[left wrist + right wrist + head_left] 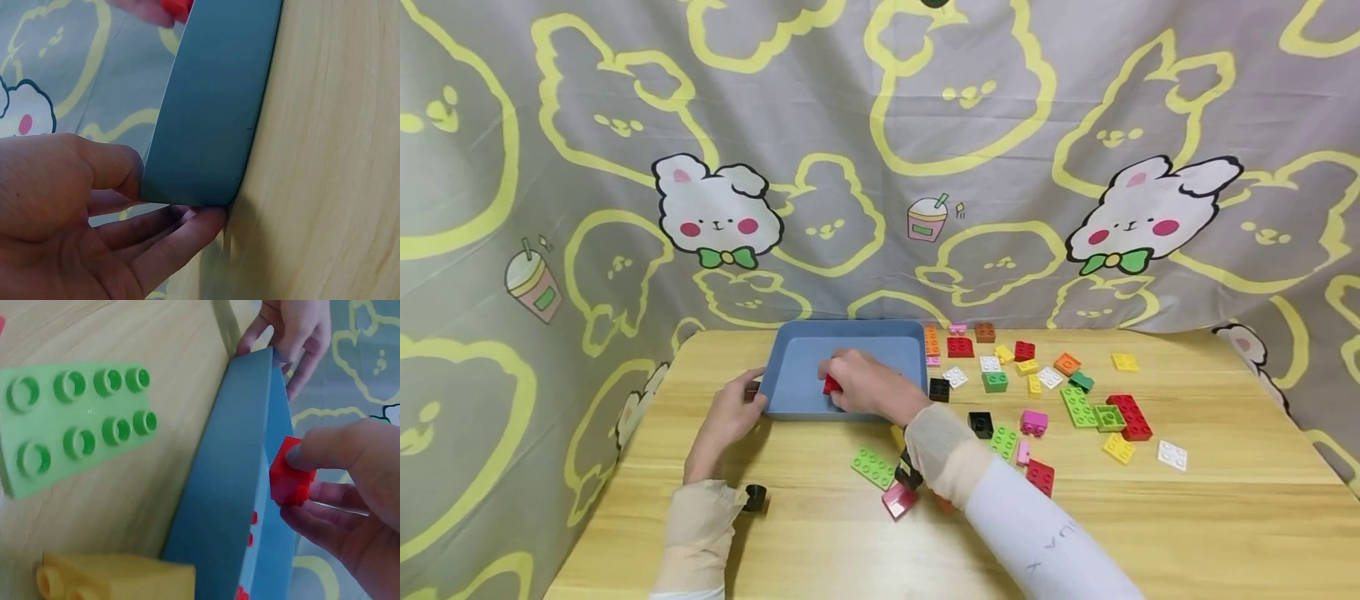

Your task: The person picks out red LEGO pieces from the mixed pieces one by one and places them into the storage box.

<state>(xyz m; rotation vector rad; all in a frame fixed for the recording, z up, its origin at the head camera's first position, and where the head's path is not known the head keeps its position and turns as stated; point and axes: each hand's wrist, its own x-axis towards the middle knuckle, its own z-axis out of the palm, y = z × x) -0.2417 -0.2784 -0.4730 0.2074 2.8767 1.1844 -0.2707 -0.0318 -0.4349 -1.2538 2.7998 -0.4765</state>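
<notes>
A shallow blue tray [797, 350] stands at the back left of the table. My left hand [730, 417] holds its front left corner; in the left wrist view, the thumb bears on the corner and the fingers reach along the outside. Above the tray floor, my right hand [863, 382] pinches a red toy brick [289, 475] between thumb and fingertips. In the right wrist view a few red studs [253, 518] peek over the tray's near rim; what they belong to is hidden. My right hand and forearm cover part of the tray's inside.
Many loose bricks lie right of the tray, among them a black brick [980, 425] and a long red brick [1129, 417]. Near the right forearm lie a light green brick [872, 467] and a yellow brick [125, 578]. A patterned curtain [850, 192] hangs behind the table.
</notes>
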